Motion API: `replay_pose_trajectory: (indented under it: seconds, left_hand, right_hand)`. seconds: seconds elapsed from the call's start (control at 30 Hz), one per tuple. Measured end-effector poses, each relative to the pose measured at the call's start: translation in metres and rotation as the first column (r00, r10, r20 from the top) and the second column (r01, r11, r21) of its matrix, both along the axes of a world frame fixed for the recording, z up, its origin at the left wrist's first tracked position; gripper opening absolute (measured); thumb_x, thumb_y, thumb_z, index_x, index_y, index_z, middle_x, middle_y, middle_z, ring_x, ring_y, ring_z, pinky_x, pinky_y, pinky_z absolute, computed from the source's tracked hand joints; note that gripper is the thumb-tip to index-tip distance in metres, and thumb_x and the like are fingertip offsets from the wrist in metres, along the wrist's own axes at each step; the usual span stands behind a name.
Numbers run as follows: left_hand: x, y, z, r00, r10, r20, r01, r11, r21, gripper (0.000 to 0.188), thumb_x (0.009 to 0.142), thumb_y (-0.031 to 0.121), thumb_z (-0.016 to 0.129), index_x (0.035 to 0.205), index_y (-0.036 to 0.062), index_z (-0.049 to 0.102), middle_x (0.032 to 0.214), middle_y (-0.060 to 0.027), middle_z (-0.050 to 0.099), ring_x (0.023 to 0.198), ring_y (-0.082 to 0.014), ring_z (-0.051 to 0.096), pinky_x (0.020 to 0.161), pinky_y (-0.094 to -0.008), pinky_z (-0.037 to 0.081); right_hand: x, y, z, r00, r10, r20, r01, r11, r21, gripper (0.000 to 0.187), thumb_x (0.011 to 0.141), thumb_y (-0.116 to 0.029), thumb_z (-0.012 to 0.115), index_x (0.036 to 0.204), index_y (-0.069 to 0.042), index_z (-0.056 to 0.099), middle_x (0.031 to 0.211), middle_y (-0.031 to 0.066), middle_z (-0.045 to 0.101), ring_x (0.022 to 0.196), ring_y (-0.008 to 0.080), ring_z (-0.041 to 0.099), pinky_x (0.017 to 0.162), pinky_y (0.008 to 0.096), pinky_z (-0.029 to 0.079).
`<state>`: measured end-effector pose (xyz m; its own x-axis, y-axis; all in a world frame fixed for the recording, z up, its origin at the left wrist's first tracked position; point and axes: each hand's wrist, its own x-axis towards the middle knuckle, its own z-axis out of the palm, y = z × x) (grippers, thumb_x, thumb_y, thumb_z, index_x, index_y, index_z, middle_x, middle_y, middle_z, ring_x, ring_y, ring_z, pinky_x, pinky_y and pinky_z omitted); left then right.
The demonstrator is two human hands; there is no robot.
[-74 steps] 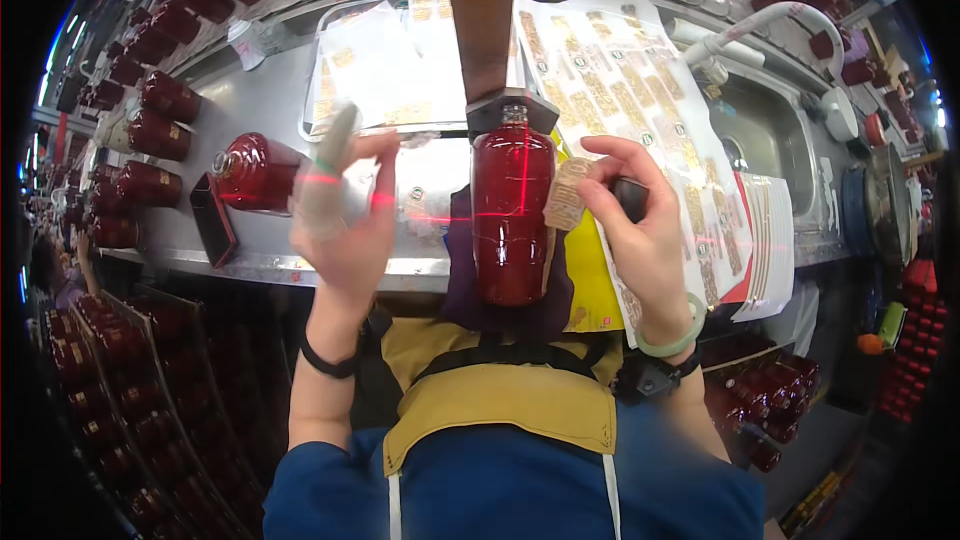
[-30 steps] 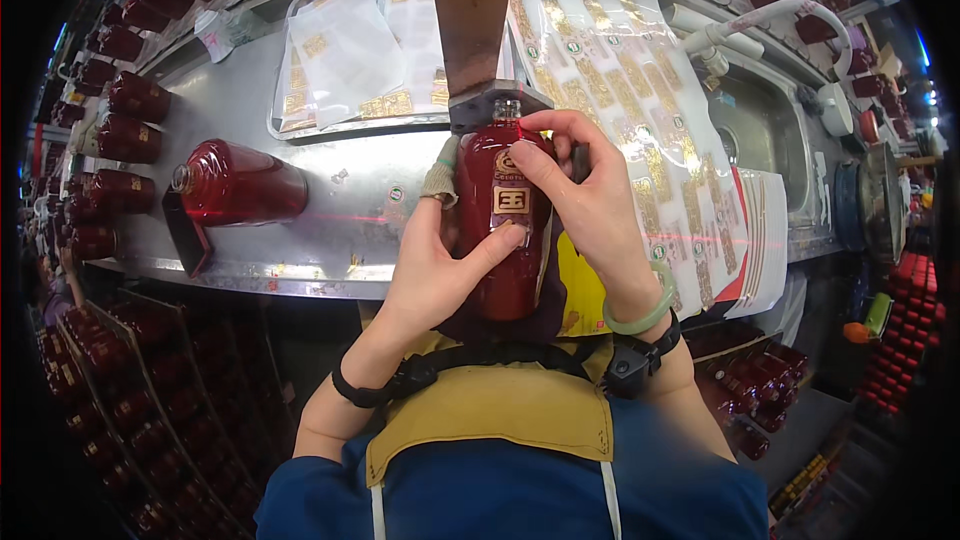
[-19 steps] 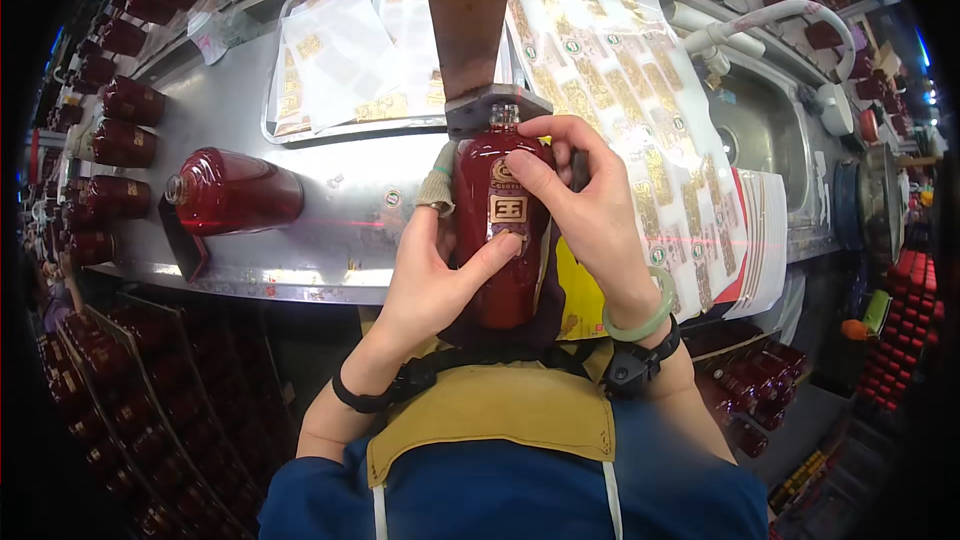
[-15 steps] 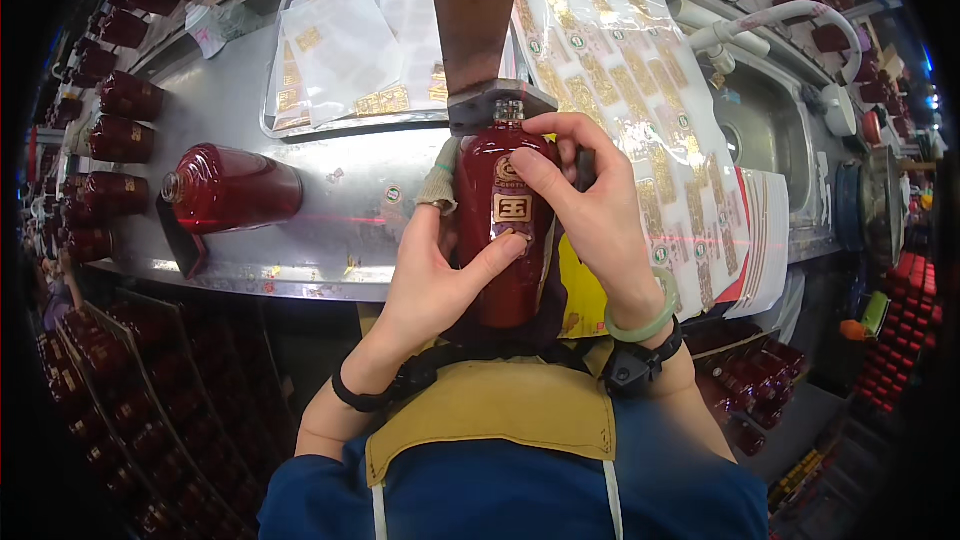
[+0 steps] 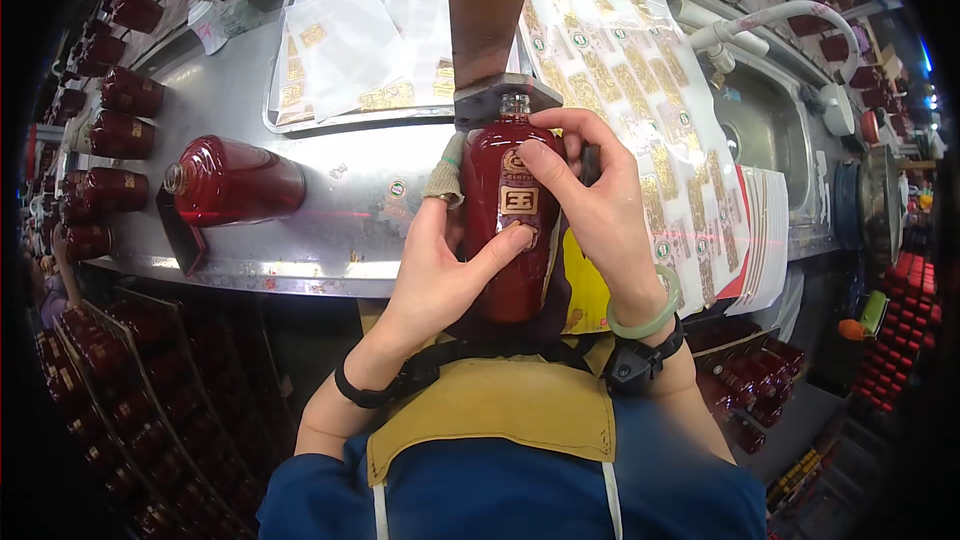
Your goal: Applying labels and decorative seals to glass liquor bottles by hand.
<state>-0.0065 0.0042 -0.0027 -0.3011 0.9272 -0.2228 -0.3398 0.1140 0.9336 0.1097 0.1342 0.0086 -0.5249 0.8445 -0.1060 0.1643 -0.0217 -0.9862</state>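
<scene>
A dark red glass bottle (image 5: 502,285) with a clear neck lies in front of me, its neck against a metal bracket (image 5: 508,95) under a brown post. Gold decals run down its front. My left hand (image 5: 437,265) is wrapped round its left side, thumb pressed on the lower decal; a cloth cot covers one fingertip. My right hand (image 5: 597,180) grips the upper right side, thumb on the round decal near the shoulder, forefinger by the neck. The far fingers of both hands are partly hidden behind the bottle.
Another red bottle (image 5: 240,180) lies on a dark stand on the steel bench at left. A metal tray (image 5: 268,100) holds decal sheets. A large sheet of gold decals (image 5: 640,100) spreads at right, beside a sink (image 5: 765,130) with a white tap. Racks of red bottles surround the bench.
The view has shifted slightly, so the bottle and bench appear a little further right. Both hands keep nearly the same hold, thumbs still on the decals.
</scene>
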Motion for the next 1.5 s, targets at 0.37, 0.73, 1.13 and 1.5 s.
replay_pose_trajectory:
  seconds: [0.37,0.73,1.13,1.5]
  left_hand:
    - [-0.002,0.007,0.003,0.980,0.143,0.140,-0.155,0.985,0.075,0.065,0.099,0.009,0.064,0.151,-0.0047,0.028,0.145,-0.0149,0.048,0.131,-0.0205,0.050,0.110,-0.0366,0.042]
    - [-0.003,0.012,0.001,0.985,0.109,0.134,-0.117,0.992,0.051,0.069,0.098,0.008,0.064,0.154,-0.0046,0.024,0.146,-0.0154,0.046,0.132,-0.0205,0.049,0.111,-0.0365,0.041]
    - [-0.002,0.012,0.002,0.989,0.125,0.075,-0.127,0.991,0.034,0.068,0.098,0.008,0.064,0.153,-0.0047,0.026,0.146,-0.0158,0.047,0.131,-0.0201,0.050,0.110,-0.0364,0.042]
    - [-0.001,0.012,0.003,0.991,0.135,-0.002,-0.135,0.990,0.044,0.067,0.097,0.007,0.065,0.152,-0.0059,0.028,0.144,-0.0168,0.048,0.129,-0.0206,0.051,0.108,-0.0358,0.044]
  right_hand:
    - [0.021,-0.008,-0.003,0.998,-0.003,-0.060,0.001,0.999,-0.037,0.039,0.094,-0.013,0.070,0.130,-0.004,0.060,0.076,-0.0074,0.043,0.068,0.0010,0.039,0.061,0.0168,0.031]
    - [0.025,-0.026,-0.010,1.000,0.024,-0.021,-0.024,1.000,0.004,0.057,0.090,-0.018,0.076,0.141,-0.009,0.051,0.084,-0.0060,0.040,0.075,0.0047,0.039,0.066,0.0194,0.034]
    - [0.021,-0.023,-0.006,1.000,-0.007,0.008,0.007,1.000,0.001,0.051,0.089,-0.018,0.076,0.135,-0.007,0.055,0.082,-0.0066,0.039,0.073,0.0035,0.037,0.064,0.0188,0.033]
    - [0.001,-0.011,0.003,0.998,-0.055,-0.034,0.052,0.996,-0.076,0.031,0.090,-0.017,0.076,0.116,-0.006,0.062,0.078,-0.0088,0.038,0.067,0.0002,0.035,0.057,0.0170,0.030]
